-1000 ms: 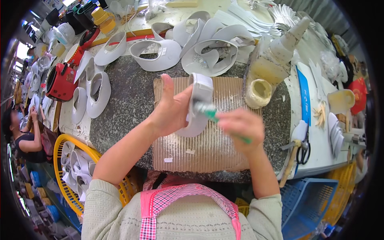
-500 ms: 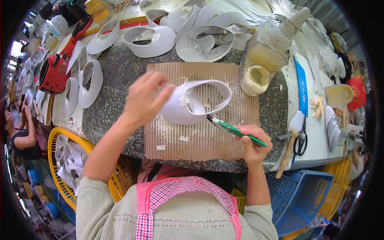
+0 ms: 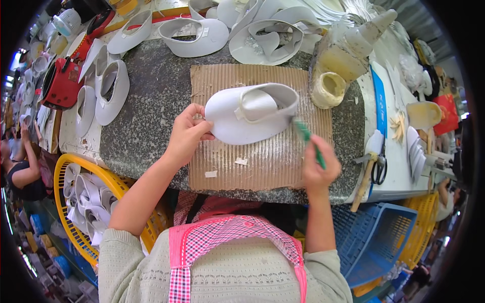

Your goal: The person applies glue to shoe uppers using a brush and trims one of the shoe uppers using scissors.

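A white visor [image 3: 225, 115] lies on a ribbed sheet of brown cardboard [image 3: 273, 171], with its band looped to the right and a small tab on its side. The fingers of my left hand [image 3: 188, 132] are closed on the left edge of its brim. My right hand [image 3: 320, 164] grips a brush with a green handle [image 3: 303, 130]. The brush head is at the visor's right side, blurred by motion, so contact is hard to make out. Two small white scraps [image 3: 210, 174] lie on the cardboard near me.
More white visors [image 3: 194, 38] line the back and left. A glue-crusted pot [image 3: 328, 90] stands right of the cardboard, beside a crusted bottle [image 3: 348, 48]. Scissors [image 3: 379, 171] lie farther right. A yellow basket [image 3: 61, 194] is at lower left, blue crates [image 3: 384, 237] at lower right.
My left hand has come down from above the visor and taken its brim. The visor is turned and lies flatter. The brush has moved from its front edge to its right side.
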### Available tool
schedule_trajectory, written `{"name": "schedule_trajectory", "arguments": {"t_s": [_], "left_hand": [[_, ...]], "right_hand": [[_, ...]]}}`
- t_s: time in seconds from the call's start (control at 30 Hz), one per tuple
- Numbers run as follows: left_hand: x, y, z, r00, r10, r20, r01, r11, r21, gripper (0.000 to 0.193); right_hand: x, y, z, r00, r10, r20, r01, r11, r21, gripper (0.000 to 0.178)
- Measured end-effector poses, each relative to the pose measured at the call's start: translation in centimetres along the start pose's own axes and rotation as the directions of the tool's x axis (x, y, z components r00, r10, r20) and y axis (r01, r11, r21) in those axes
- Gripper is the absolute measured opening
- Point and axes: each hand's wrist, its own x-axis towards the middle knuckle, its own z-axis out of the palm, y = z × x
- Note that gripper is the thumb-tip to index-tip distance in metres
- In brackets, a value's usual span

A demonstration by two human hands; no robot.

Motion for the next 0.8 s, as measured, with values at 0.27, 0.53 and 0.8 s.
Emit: {"name": "schedule_trajectory", "arguments": {"t_s": [0.27,0.53,0.8], "left_hand": [[-1.3,0.2,0.6,0.999,-0.045,-0.003,0.044,0.986,-0.16,0.02],[-2.1,2.6,1.9,0.987,0.023,0.161,0.005,0.985,-0.17,0.026],[-1.0,1.5,4.6,0.887,0.114,0.448,-0.081,0.992,-0.092,0.029]], "right_hand": [[1.7,-0.3,0.0,0.974,-0.165,0.154,0.157,0.985,0.065,0.024],[4.5,-1.9,-4.3,0.956,0.196,0.218,-0.287,0.776,0.562,0.017],[4.9,-2.7,-0.4,0.429,0.121,0.895,-0.902,-0.008,0.433,0.012]]}}
